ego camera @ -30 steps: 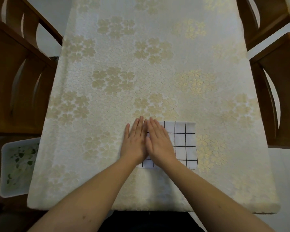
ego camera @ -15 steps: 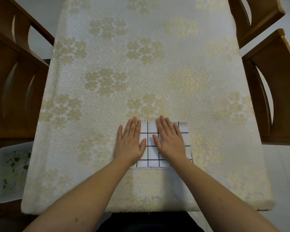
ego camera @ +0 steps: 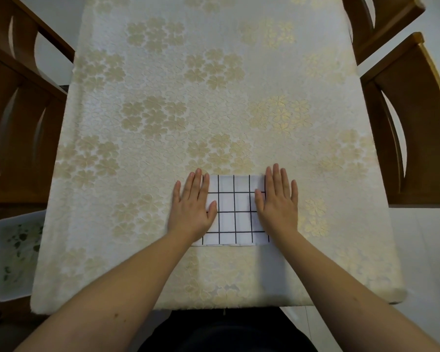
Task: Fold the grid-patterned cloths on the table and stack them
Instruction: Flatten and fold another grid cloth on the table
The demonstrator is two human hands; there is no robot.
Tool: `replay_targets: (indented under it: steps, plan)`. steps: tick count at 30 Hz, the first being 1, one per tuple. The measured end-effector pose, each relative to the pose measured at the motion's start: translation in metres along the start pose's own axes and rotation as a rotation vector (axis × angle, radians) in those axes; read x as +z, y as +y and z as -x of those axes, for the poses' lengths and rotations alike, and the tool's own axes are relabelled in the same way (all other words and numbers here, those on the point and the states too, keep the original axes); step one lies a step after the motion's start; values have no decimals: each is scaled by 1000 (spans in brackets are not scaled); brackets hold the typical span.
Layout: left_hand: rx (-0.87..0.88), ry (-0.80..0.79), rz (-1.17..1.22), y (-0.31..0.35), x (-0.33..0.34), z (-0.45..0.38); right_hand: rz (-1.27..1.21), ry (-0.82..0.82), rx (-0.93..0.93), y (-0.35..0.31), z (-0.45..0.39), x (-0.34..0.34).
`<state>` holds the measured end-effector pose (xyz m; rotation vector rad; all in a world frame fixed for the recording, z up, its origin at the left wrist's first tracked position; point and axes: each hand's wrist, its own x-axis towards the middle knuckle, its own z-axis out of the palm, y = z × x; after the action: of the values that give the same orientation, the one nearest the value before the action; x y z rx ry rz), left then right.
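A folded white cloth with a black grid (ego camera: 234, 212) lies flat near the table's front edge, as a small rectangle. My left hand (ego camera: 192, 205) rests palm down on its left edge, fingers straight and together. My right hand (ego camera: 277, 201) presses flat on its right edge in the same way. Neither hand grips anything. Layered edges show along the cloth's front side, so it may be more than one cloth; I cannot tell how many.
The table (ego camera: 188, 97) wears a cream cloth with golden flower patterns. Wooden chairs stand at the left (ego camera: 18, 118) and right (ego camera: 412, 123). A white tray with green leaf print (ego camera: 15, 255) sits low beside the table's left front corner.
My hands were side by side on the cloth's left part. They have slid apart across it, the left hand to the left edge and the right hand to the right edge.
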<state>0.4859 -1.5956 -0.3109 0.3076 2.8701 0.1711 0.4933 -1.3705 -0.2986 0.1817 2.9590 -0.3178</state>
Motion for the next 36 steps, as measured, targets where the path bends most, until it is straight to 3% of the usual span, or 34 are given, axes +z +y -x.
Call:
replay_targets:
  steps: [6,22,30,36]
  plan:
    - [0,26,-7,0,0,0,-43,-15,-190,-55,8,18]
    - [56,40,-21,-3,1,0,23,-36,-181,-42,16,28]
    - [37,-22,-36,0,-2,-1,-20,-31,-287,-82,-2,21]
    - [43,6,-17,-2,-4,1,-20,-85,-181,-52,-6,21]
